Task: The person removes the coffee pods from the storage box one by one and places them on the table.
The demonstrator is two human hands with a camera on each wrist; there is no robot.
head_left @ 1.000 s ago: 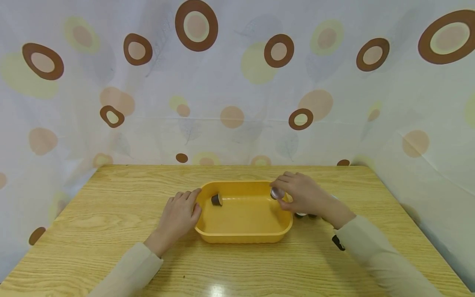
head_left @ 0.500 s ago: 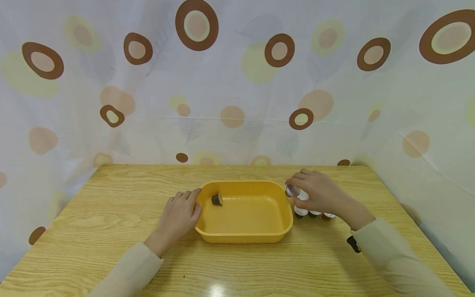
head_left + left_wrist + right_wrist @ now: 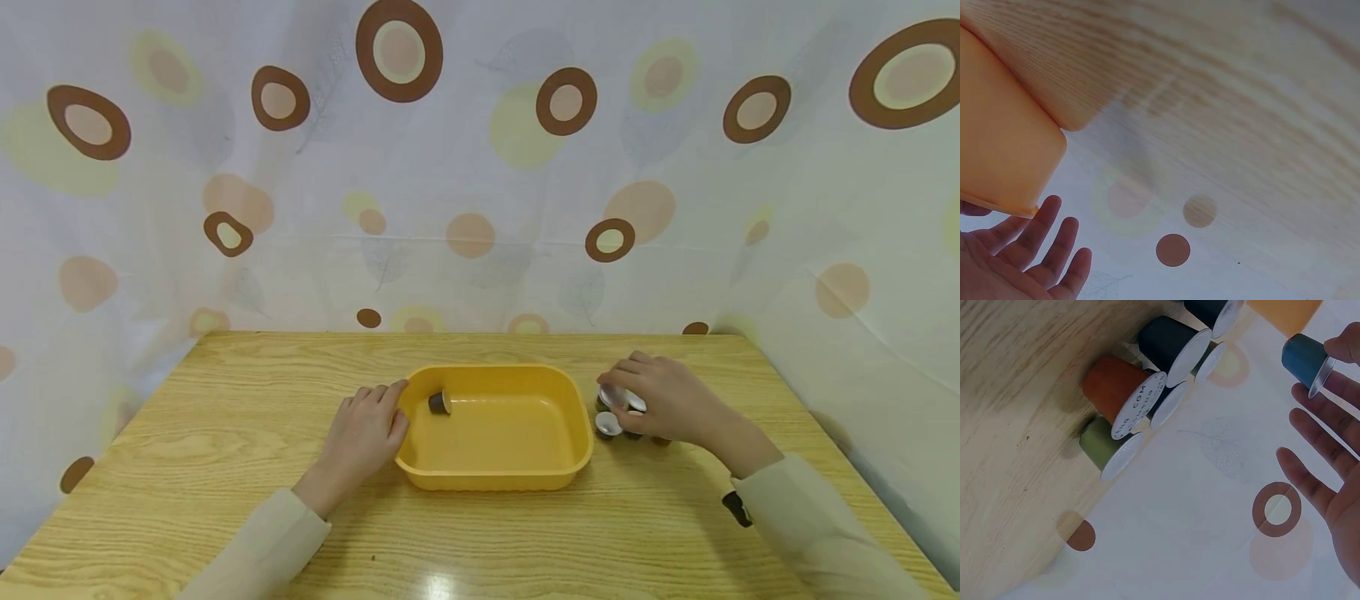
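Observation:
With thumb and fingertips, my right hand (image 3: pixel 663 404) pinches a teal coffee capsule (image 3: pixel 1304 359), its silvery lid facing me in the head view. It is just right of a yellow tray (image 3: pixel 495 482), above a cluster of capsules on the table. Among those, the right wrist view shows an orange capsule (image 3: pixel 1113 390), a dark one (image 3: pixel 1163 344) and a green one (image 3: pixel 1100 445). At the tray's left end, my left hand (image 3: pixel 363 429) touches the rim, its fingers (image 3: pixel 1063 247) fairly straight. One dark capsule (image 3: pixel 437 404) lies on its side in the tray's back left.
The wooden table (image 3: pixel 247 417) ends at a patterned curtain (image 3: pixel 480 183) behind and at both sides. A black object (image 3: pixel 737 508) shows at the right sleeve's cuff. The right hand partly covers the capsule cluster in the head view.
My right hand has carried its capsule from over the tray's right end rightward, out beyond the rim to the cluster. The left hand and the tray have stayed in place.

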